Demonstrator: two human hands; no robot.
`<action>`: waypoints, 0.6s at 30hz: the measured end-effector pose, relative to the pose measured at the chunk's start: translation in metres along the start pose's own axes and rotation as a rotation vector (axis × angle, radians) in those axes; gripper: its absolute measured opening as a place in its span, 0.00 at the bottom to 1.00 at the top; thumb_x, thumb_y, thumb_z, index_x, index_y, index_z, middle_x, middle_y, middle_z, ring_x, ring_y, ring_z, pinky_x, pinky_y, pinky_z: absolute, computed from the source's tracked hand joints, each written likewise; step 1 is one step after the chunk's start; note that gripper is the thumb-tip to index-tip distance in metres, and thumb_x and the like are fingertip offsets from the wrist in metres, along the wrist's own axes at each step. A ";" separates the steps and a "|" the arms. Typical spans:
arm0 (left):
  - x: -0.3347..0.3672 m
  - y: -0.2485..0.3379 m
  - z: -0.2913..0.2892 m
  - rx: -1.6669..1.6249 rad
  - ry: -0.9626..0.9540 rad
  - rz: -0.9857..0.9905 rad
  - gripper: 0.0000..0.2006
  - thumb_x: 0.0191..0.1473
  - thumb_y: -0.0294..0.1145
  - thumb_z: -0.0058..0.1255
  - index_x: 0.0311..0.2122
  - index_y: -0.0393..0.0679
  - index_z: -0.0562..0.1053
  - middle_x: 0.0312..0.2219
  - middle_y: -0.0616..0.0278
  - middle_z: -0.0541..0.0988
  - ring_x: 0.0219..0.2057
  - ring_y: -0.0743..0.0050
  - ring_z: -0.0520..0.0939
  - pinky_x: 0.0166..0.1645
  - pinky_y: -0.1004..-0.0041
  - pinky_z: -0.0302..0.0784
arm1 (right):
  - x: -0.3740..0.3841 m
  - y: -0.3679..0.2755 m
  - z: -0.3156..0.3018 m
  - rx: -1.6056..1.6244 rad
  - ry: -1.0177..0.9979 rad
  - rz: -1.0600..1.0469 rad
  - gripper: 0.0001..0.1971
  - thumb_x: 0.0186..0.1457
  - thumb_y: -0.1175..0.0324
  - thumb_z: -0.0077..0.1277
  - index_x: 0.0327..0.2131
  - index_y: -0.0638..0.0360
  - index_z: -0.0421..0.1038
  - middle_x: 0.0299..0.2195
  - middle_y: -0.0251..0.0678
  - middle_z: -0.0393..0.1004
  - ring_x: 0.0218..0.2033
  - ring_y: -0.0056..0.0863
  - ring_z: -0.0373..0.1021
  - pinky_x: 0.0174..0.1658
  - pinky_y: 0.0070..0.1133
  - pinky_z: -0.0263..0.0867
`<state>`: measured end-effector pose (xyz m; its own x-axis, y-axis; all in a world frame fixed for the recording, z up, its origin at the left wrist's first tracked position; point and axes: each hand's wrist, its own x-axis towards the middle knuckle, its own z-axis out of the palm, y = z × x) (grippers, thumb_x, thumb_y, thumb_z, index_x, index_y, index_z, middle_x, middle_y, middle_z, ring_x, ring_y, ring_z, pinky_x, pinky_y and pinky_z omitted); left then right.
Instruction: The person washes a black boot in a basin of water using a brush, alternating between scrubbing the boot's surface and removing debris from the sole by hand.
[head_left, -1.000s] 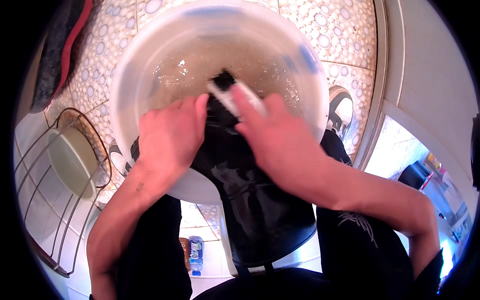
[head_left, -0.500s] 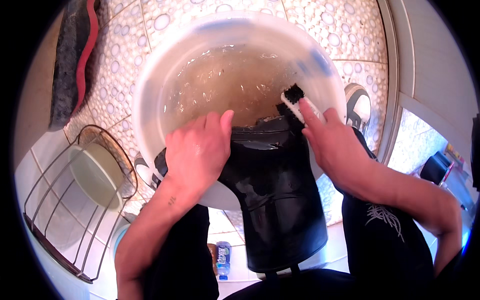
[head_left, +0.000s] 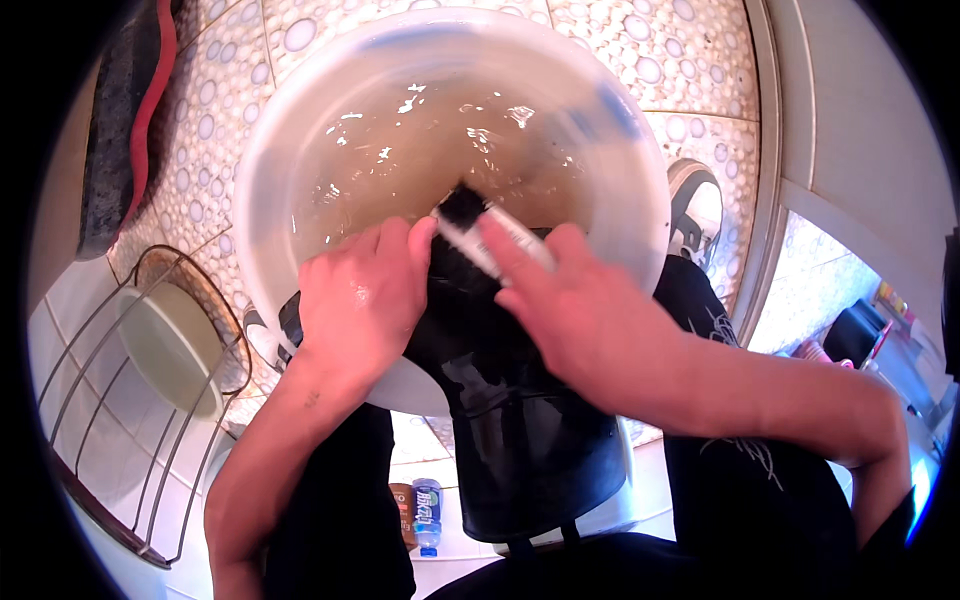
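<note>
A black rubber boot (head_left: 530,440) lies across the near side of a large white basin (head_left: 262,210), its shaft reaching back between my knees. Cloudy brown water (head_left: 400,150) fills the bottom of the basin. My left hand (head_left: 362,290) is closed over the foot of the boot, which it partly hides. In my right hand (head_left: 580,310) is a white scrubbing brush (head_left: 485,240) with black bristles. It is at the boot's far end, close to my left thumb, and slightly smeared by motion.
A wire rack (head_left: 115,400) and a pale green bowl (head_left: 175,350) are on the left. A small bottle (head_left: 427,515) stands behind the basin. My shoe (head_left: 695,208) flanks its right side, near a door frame (head_left: 775,160). A red-edged dark slab (head_left: 120,130) lies far left.
My right hand has swept the brush leftward along the boot's far end, toward my left hand. The whole view has shifted a little; my left hand keeps its hold on the boot.
</note>
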<state>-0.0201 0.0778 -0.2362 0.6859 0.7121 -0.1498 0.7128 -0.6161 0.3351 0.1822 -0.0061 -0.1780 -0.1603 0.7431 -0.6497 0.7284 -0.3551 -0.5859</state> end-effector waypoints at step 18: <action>0.006 0.006 0.007 -0.012 0.011 0.022 0.18 0.63 0.40 0.53 0.22 0.45 0.70 0.15 0.59 0.76 0.17 0.56 0.79 0.22 0.60 0.73 | -0.002 0.010 -0.001 -0.054 -0.063 0.008 0.26 0.68 0.65 0.45 0.66 0.58 0.54 0.40 0.57 0.67 0.32 0.58 0.72 0.37 0.44 0.70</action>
<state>-0.0108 0.0759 -0.2415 0.6998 0.7021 -0.1319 0.6956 -0.6277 0.3494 0.1898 -0.0103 -0.1824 -0.1946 0.7022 -0.6849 0.7646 -0.3287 -0.5544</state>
